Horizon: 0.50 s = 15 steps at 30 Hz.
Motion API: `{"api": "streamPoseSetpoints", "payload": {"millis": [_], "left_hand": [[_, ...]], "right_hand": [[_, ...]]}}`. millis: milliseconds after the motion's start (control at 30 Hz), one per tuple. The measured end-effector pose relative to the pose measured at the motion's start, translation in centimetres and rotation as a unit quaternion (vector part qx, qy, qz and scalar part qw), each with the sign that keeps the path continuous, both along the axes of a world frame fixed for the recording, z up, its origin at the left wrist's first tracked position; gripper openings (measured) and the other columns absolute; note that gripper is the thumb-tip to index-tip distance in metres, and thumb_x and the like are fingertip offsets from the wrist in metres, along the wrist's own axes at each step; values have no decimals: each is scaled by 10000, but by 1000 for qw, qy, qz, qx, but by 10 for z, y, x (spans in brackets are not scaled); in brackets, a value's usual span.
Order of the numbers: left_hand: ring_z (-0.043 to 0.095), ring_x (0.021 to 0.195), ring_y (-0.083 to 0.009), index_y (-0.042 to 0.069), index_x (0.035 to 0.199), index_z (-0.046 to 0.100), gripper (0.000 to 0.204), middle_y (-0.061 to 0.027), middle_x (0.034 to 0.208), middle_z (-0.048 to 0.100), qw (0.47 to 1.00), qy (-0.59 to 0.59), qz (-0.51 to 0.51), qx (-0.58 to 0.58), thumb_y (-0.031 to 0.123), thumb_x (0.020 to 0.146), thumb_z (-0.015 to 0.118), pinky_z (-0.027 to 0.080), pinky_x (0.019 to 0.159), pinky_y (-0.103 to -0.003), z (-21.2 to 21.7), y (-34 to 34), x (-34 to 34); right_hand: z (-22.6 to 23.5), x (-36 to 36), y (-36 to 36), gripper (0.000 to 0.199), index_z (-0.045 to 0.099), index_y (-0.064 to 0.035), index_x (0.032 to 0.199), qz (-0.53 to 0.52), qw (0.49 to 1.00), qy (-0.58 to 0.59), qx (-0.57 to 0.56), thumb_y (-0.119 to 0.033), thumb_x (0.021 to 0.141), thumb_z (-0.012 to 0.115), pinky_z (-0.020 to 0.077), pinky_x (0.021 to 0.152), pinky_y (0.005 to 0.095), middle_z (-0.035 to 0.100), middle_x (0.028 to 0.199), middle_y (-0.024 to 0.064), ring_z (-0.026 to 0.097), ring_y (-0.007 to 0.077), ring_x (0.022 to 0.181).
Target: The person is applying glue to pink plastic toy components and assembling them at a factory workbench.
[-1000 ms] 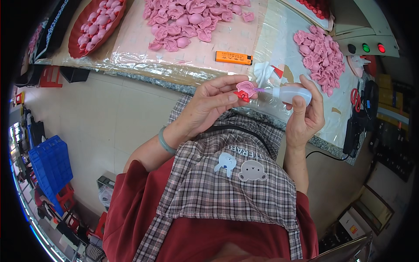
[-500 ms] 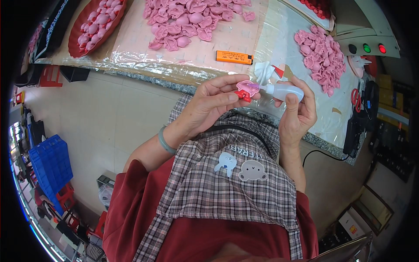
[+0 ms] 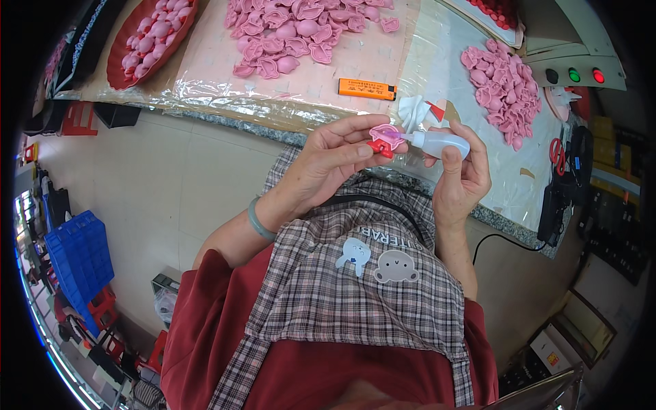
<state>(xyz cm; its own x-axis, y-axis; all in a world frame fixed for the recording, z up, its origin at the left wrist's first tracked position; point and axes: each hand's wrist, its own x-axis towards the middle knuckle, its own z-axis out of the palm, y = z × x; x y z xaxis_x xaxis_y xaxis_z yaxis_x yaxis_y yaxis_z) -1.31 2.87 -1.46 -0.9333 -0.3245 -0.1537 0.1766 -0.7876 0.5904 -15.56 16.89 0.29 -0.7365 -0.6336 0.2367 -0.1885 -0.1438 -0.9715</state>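
Note:
My left hand pinches a small pink and red plastic piece between thumb and fingers, its hollow pink side turned up. In my right hand lies a translucent squeeze bottle, held on its side. The bottle's thin purple nozzle points left and reaches the hollow of the pink part; whether any liquid comes out is too small to see. Just beyond the hands, a crumpled white tissue and an orange lighter rest on the plastic-covered table.
A heap of pink shell pieces covers the far middle of the table. Another pink heap lies to the right. A red tray of pink and red parts stands far left. Red-handled scissors and a machine with buttons are at right.
My right hand has shifted slightly left with the bottle, bringing the nozzle farther over the pink piece. My left hand stays nearly still.

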Motion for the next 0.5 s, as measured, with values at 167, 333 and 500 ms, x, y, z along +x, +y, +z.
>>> {"api": "streamPoseSetpoints", "payload": {"millis": [167,333,500], "left_hand": [[594,1152,-296,-11,1338,474,458,-196,1253,581,1000,-1,1,-7,80,905,589,493,987,-358,-1,0,0],[594,1151,-301,-11,1341,472,459,-194,1256,579,1000,4,-1,-5,78,905,583,495,984,-356,-1,0,0],[591,1154,-303,-14,1341,474,462,-190,1265,575,1000,7,3,0,72,900,583,496,982,-357,-2,-1,-1]], "right_hand": [[0,0,0,375,537,50,1209,-5,1000,1,2,-202,942,613,490,629,255,660,1003,195,612,161,735],[-2,-1,1,380,536,53,1209,-21,1000,1,6,-206,942,615,489,629,254,659,999,193,615,162,736],[-2,-7,3,388,528,59,1217,-17,999,-40,-16,-212,950,604,461,613,251,657,980,182,580,145,710]]}}
